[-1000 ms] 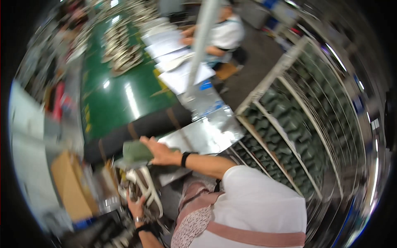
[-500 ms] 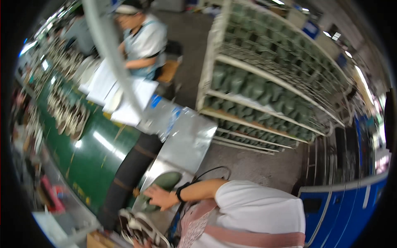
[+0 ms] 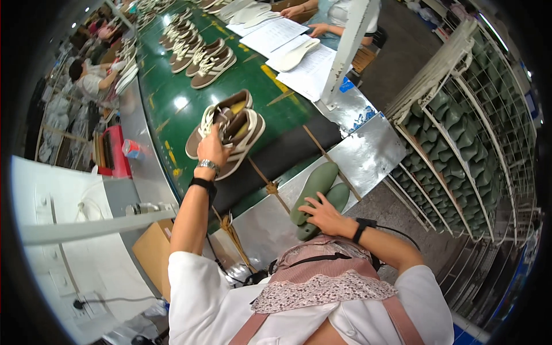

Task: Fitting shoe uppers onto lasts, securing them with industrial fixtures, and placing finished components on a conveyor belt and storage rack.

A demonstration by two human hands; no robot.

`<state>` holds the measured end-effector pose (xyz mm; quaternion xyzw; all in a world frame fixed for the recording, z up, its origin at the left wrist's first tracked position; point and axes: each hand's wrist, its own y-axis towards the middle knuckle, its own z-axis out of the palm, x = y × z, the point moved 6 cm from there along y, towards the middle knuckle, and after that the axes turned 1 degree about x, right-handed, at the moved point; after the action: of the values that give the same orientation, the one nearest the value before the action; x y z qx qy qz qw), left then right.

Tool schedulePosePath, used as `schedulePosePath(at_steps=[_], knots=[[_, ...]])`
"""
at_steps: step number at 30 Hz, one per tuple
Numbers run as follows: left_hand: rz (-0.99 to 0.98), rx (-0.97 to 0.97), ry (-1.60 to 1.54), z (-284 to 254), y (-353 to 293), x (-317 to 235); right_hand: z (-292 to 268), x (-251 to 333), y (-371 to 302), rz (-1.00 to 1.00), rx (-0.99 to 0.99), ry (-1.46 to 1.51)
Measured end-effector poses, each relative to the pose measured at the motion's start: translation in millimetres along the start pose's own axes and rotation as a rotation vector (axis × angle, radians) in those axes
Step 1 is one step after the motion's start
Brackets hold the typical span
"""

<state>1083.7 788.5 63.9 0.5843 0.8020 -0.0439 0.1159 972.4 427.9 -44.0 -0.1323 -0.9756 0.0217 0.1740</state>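
Note:
Out over the belt at the left, my left hand [image 3: 214, 148] is closed on a pair of brown sneakers [image 3: 244, 129] with cream laces and soles. The two shoes are side by side, against or just above the green belt; which of these I cannot tell. My right hand [image 3: 328, 215] lies with fingers apart on two green shoe lasts [image 3: 320, 179], one partly over the other. These lasts rest on the metal ledge [image 3: 376, 150] in front of my body.
More brown sneakers [image 3: 213, 64] stand in rows along the green conveyor belt [image 3: 164, 86]. Papers and insoles [image 3: 296, 56] lie near a co-worker's hands [image 3: 323, 29]. A white post [image 3: 348, 52] rises beside them. Racks of green lasts [image 3: 454, 155] stand at right, a cardboard box [image 3: 152, 247] at left.
The view has swung toward the belt. My left hand has brought the sneakers from low beside my body out to the belt. My right hand stays on the lasts.

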Motion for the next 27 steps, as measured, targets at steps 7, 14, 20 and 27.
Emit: schedulePosePath(at_steps=[7,14,20,27], knots=[[0.076,0.340,-0.578,172.4,-38.1,-69.7,61.0,-39.5,-95.4,1.152,-0.554,0.641],[-0.286,0.630,-1.241,331.5,-197.1,-124.7,127.4,-19.9,-89.7,1.518,-0.340,1.220],[-0.371,0.846,-1.457,269.1,-223.9,-183.6,80.5,-13.1,-139.9,1.372,-0.589,1.416],[-0.094,1.054,-1.423,203.9,-268.9,-374.2,52.3,-14.1,-291.7,1.174,-1.070,1.639]])
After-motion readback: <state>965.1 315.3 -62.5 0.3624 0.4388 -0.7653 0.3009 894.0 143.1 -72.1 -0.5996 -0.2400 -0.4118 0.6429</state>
